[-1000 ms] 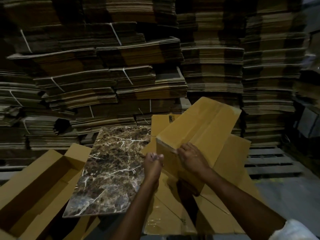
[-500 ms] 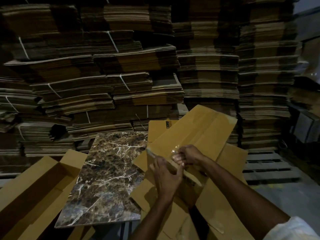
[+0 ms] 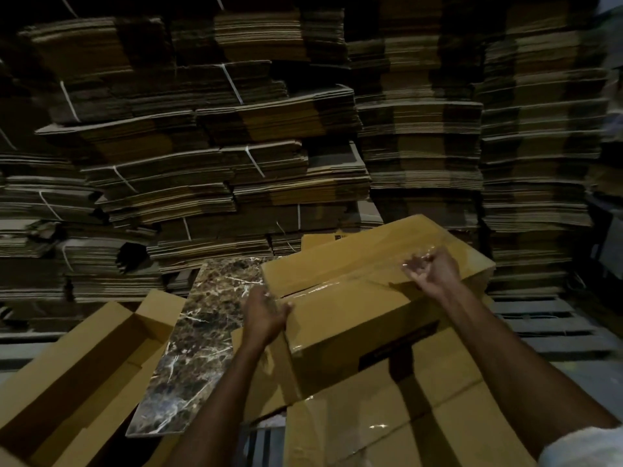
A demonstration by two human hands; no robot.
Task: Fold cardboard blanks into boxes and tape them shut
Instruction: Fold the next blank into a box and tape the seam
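A long brown cardboard box (image 3: 357,318) lies tilted in front of me, its top flaps closed. A strip of clear tape (image 3: 340,285) runs along the seam between the flaps. My left hand (image 3: 264,313) grips the box's near left end, thumb on top by the tape's start. My right hand (image 3: 433,269) is over the far right end of the seam, fingers curled around a crinkled clear piece of tape. The tape roll itself is not visible.
A marble-patterned slab (image 3: 195,335) lies to the left of the box. An open empty box (image 3: 77,365) sits at lower left. More taped boxes (image 3: 387,426) lie under my arms. Tall bundled stacks of flat blanks (image 3: 219,163) fill the background. A pallet (image 3: 546,318) is at right.
My right hand has travelled from the box's left end along the seam to the right end, laying tape. My left hand moved to grip the left end. The box has swung lower and flatter.
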